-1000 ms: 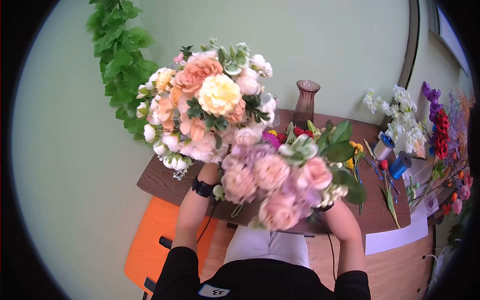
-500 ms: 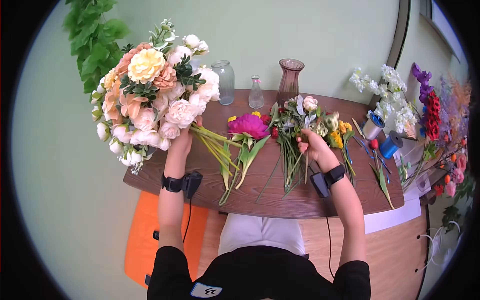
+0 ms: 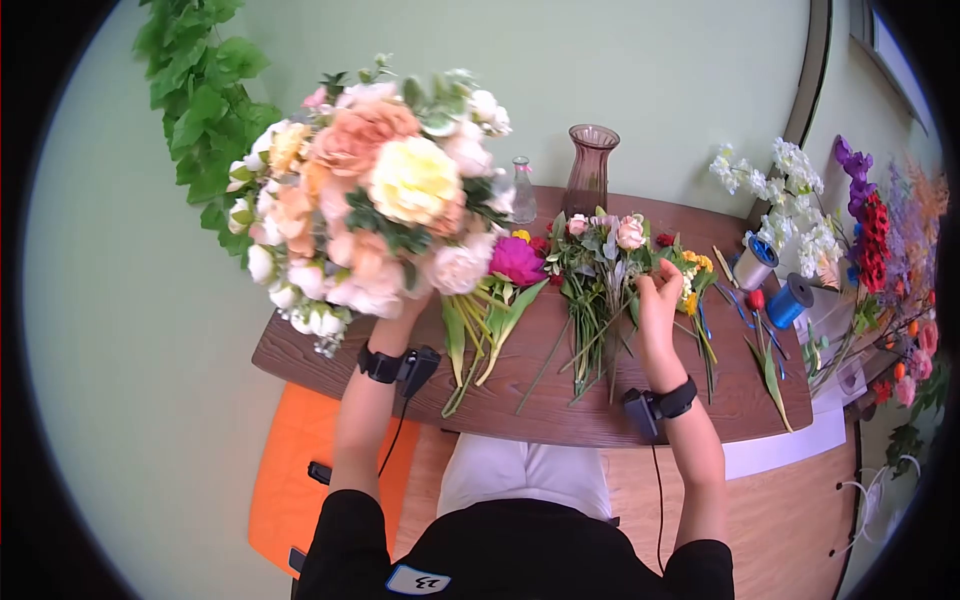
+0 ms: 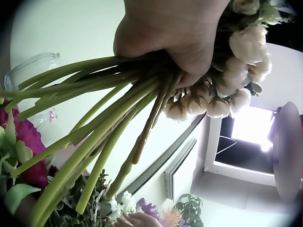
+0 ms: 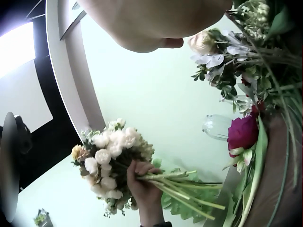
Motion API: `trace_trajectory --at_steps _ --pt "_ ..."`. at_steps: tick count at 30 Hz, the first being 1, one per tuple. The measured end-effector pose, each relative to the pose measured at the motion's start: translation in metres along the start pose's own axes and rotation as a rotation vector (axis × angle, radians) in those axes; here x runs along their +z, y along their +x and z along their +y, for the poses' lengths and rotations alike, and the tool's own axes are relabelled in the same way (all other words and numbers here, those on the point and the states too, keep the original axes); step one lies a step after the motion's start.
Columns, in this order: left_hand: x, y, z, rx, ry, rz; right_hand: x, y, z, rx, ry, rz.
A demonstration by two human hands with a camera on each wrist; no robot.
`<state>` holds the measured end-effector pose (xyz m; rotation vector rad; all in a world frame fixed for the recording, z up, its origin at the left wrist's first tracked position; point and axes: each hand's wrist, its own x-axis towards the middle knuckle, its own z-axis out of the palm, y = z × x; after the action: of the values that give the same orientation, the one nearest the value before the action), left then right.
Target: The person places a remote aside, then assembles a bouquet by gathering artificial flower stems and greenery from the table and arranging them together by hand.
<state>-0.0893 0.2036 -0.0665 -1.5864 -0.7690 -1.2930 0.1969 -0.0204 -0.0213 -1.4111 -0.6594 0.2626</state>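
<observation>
My left hand (image 3: 403, 318) grips the green stems (image 4: 102, 137) of a large bouquet (image 3: 375, 215) of cream, peach and white flowers, raised above the table's left part. The bouquet's heads mostly cover this hand in the head view; its fist around the stems shows in the left wrist view. My right hand (image 3: 658, 310) hovers at the right side of a bunch of pink roses and grey-green leaves (image 3: 605, 260) lying on the table, fingers loosely bent, with no stem visible in its grasp. A magenta flower (image 3: 517, 262) with broad leaves lies left of that bunch.
A purple glass vase (image 3: 590, 170) and a small clear bottle (image 3: 522, 192) stand at the back. A clear jar (image 5: 218, 126) is beside them. On the right lie ribbon spools (image 3: 789, 300), a red tulip (image 3: 757, 300) and yellow flowers (image 3: 698, 262). More flowers (image 3: 875, 240) stand beyond.
The pink rose bunch, held up by my right hand a second ago, now lies on the table, and that hand has drawn slightly right. The left-hand bouquet swung left, then back toward the middle.
</observation>
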Motion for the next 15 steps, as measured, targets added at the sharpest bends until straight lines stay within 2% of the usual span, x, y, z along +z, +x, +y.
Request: trace_trajectory --at_steps 1,2,4,5,6,7,8,9,11,13,15 --pt "0.007 -0.003 0.006 -0.083 -0.016 0.218 0.003 -0.009 -0.011 -0.12 -0.091 -0.013" --pt "0.006 -0.001 0.008 -0.082 -0.019 0.218 0.009 -0.018 -0.02 -0.202 0.019 -0.104" --pt "0.013 0.007 0.037 -0.067 -0.04 0.196 0.016 -0.028 -0.039 -0.422 -0.081 -0.461" --pt "0.012 0.008 0.045 -0.06 -0.051 0.186 0.025 -0.034 -0.041 -0.544 -0.131 -0.53" --pt "0.01 0.007 0.056 -0.053 -0.062 0.174 0.032 -0.044 -0.046 -0.491 -0.069 -0.598" --pt "-0.013 -0.012 0.059 -0.046 -0.072 0.163 0.031 -0.048 -0.054 -0.405 -0.179 -0.774" --pt "-0.023 -0.015 0.061 -0.04 -0.081 0.153 0.032 -0.046 -0.044 -0.44 -0.315 -0.904" --pt "-0.013 -0.007 0.079 -0.034 -0.089 0.144 0.034 -0.042 -0.027 -0.474 -0.452 -1.034" --pt "-0.028 -0.022 0.067 -0.021 -0.103 0.126 0.038 -0.036 0.001 -0.26 -0.092 -1.076" --pt "-0.041 -0.029 0.065 -0.006 -0.112 0.111 0.047 -0.023 -0.002 -0.284 -0.089 -1.078" --pt "-0.028 -0.017 0.065 0.007 -0.115 0.103 0.044 -0.018 -0.005 -0.337 -0.087 -1.085"
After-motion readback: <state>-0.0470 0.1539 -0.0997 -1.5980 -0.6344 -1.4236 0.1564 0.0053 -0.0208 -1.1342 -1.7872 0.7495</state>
